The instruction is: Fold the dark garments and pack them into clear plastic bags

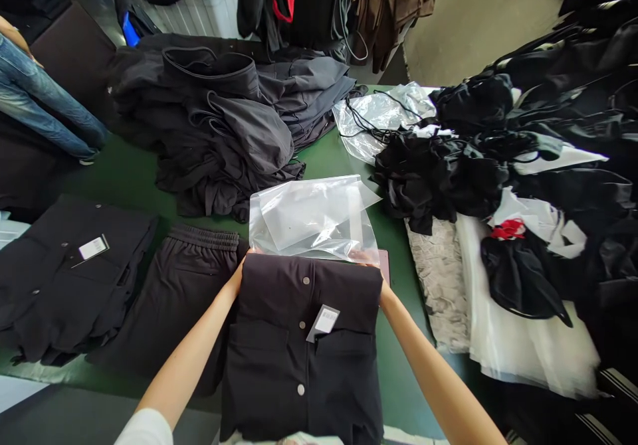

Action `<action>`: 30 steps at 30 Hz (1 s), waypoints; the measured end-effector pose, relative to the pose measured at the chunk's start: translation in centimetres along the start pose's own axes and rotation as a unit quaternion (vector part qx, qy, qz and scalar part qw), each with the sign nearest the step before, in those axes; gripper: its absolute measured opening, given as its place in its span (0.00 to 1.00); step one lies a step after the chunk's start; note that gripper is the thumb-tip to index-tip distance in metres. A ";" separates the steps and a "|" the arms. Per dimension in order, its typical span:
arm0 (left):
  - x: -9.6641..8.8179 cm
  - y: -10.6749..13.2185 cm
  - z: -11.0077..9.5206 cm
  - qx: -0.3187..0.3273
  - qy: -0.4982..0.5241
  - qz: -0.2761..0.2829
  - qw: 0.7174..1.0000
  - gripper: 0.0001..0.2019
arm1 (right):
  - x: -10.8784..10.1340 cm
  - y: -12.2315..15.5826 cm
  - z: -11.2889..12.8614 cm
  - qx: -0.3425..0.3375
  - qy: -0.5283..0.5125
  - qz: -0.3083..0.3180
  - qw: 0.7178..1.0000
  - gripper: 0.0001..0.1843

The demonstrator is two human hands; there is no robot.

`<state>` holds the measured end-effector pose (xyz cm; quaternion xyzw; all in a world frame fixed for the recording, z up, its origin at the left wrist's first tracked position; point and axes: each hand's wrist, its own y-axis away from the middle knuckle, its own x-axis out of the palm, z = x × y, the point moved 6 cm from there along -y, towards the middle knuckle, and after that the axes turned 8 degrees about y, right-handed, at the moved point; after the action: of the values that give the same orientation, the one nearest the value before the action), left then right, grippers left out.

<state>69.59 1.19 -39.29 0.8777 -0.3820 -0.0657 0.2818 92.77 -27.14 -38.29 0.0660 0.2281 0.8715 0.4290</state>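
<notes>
A folded black buttoned shirt (pixel 304 352) with a grey hang tag (pixel 323 321) lies in front of me on the green table (pixel 124 173). My left hand (pixel 240 271) grips its far left corner, and my right hand (pixel 375 266) grips its far right corner. Both hands are mostly hidden behind the garment's edge, where it meets the mouth of a clear plastic bag (pixel 312 218) lying just beyond it.
Folded black trousers (pixel 172 292) and another tagged black shirt (pixel 70 272) lie at left. A heap of dark garments (pixel 224 119) sits behind, with more bags and black clothes (pixel 448 173) at right. A person in jeans (pixel 40 99) stands far left.
</notes>
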 end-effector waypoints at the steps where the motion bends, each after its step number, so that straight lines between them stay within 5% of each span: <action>1: 0.0 0.3 -0.1 0.016 0.008 0.009 1.000 0.11 | -0.1 0.3 0.0 -0.002 -0.001 -0.003 1.000 0.26; 7: -0.3 1.5 0.6 -0.066 0.137 -0.018 0.988 0.23 | -1.4 1.6 -0.4 0.040 -0.023 -0.067 0.997 0.26; 11: 0.0 1.7 0.2 -0.082 0.152 -0.006 0.985 0.25 | -1.8 1.6 0.8 -0.036 0.035 -0.071 0.996 0.23; 15: 0.3 1.9 -0.3 -0.070 0.166 0.004 0.984 0.26 | -2.7 1.7 2.7 -0.118 0.152 -0.159 0.968 0.27; 19: 0.9 2.4 -0.5 -0.110 0.193 0.028 0.974 0.23 | -2.1 1.5 4.1 -0.181 0.265 -0.142 0.936 0.14; 25: 1.2 3.3 -0.4 -0.194 0.228 0.044 0.953 0.23 | -2.5 1.0 3.3 -0.123 0.158 -0.119 0.973 0.14; 30: 1.0 3.3 -0.4 -0.176 0.208 0.039 0.961 0.26 | -2.5 1.0 3.0 -0.095 0.084 -0.075 0.989 0.15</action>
<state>68.30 -1.12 -37.04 0.7929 -0.3314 0.0627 0.5074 94.49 -28.59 -34.95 -0.0661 0.1838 0.8569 0.4770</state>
